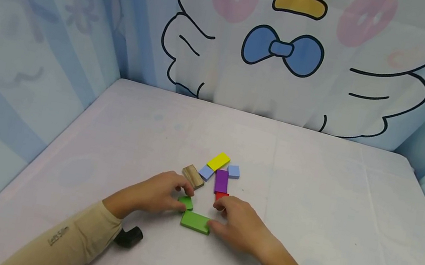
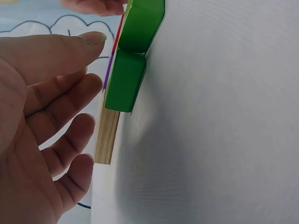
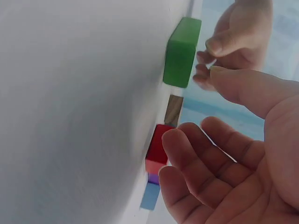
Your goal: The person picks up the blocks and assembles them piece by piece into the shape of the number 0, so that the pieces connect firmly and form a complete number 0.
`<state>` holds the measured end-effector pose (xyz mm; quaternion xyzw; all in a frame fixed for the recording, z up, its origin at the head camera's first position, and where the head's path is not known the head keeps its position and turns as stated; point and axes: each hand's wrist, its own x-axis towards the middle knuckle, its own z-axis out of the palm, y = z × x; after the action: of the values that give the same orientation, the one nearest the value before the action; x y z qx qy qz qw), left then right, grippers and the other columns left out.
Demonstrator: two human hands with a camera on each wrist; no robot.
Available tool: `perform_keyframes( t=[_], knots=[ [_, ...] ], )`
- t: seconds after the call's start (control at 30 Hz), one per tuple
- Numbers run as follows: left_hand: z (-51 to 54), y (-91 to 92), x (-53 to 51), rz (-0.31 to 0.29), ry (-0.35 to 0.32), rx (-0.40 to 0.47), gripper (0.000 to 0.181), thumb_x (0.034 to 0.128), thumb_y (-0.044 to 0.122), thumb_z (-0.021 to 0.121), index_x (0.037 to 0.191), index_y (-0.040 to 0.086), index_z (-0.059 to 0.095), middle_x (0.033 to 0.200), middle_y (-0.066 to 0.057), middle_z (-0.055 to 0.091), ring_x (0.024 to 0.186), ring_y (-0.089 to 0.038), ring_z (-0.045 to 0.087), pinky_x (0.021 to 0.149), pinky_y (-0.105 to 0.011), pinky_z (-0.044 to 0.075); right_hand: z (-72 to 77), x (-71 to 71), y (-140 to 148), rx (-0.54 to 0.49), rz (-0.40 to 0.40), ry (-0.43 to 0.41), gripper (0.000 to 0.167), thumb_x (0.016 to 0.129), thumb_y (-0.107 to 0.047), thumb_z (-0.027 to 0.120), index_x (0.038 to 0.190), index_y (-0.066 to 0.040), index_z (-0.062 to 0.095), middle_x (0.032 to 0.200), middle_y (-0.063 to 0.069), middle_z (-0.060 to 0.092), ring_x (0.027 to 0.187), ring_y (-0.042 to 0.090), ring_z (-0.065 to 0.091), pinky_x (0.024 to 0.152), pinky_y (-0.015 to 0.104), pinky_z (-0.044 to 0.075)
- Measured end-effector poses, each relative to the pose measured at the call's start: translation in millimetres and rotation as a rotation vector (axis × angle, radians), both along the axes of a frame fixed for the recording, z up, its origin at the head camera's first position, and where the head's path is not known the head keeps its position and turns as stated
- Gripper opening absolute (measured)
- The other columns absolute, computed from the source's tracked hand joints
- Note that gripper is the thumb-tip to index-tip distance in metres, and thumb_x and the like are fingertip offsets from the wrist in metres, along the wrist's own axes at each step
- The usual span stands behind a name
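Parted fingers (image 2: 70, 108) — left hand (image 1: 159, 193) and right hand (image 1: 242, 227).
Left by the small green block (image 1: 186, 202), right by the long green block (image 1: 195, 222) and red block (image 1: 221, 196), contact unclear; beyond, purple block (image 1: 221, 181), wooden block (image 1: 192, 176), yellow block (image 1: 218, 161), two blue blocks (image 1: 233, 172) on a white counter (image 1: 314, 183) — cartoon-printed cloth (image 1: 259, 86) behind.

left wrist | landmark: whole green block (image 2: 125, 80) | left hand (image 2: 51, 102): just left of it, fingers loosely bent, gap visible | cut-off green block (image 2: 141, 25): appears to meet its top end | wooden block (image 2: 107, 135): behind, jutting below it | purple edge (image 2: 108, 72), red edge (image 2: 117, 36): thin strips behind it | right hand (image 2: 96, 6): above it, partly cropped
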<state>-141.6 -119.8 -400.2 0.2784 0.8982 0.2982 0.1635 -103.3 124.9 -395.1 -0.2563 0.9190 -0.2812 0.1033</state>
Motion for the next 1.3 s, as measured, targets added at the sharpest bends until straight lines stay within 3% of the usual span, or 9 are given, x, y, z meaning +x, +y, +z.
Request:
perform_keyframes(
  t=[0.27,0.57,1.3],
  knots=[
    [-1.9,1.2,1.8,-0.005,0.000,0.022,0.022,0.0847,0.013,0.081,0.104,0.011,0.070,0.102,0.006,0.067,0.100,-0.018,0.057,0.092,-0.038,0.048,0.3,-5.4,7.6,-0.019,-0.036,0.040,0.025,0.088,-0.016,0.075,0.109,-0.004,0.066,0.101,0.001,0.065,0.094,0.020,0.060,0.086,0.040,0.051],
    [-3.5,5.1,3.4,0.021,-0.018,0.018,0.020,0.0827,0.010,0.082,0.099,0.014,0.070,0.096,0.009,0.065,0.099,-0.019,0.055,0.090,-0.039,0.048,5.7,-12.7,13.3,0.012,-0.125,0.016,0.025,0.089,-0.015,0.076,0.111,-0.006,0.066,0.101,0.001,0.064,0.099,0.022,0.062,0.087,0.040,0.052],
    [-5.4,8.6,6.3,0.040,-0.023,0.003,0.019,0.0831,0.013,0.082,0.097,0.015,0.069,0.095,0.009,0.063,0.100,-0.018,0.052,0.088,-0.039,0.047,-2.9,-20.3,13.8,0.065,-0.119,0.048,0.028,0.088,-0.014,0.076,0.113,-0.004,0.066,0.104,0.005,0.067,0.097,0.024,0.064,0.087,0.043,0.052]
  ],
)
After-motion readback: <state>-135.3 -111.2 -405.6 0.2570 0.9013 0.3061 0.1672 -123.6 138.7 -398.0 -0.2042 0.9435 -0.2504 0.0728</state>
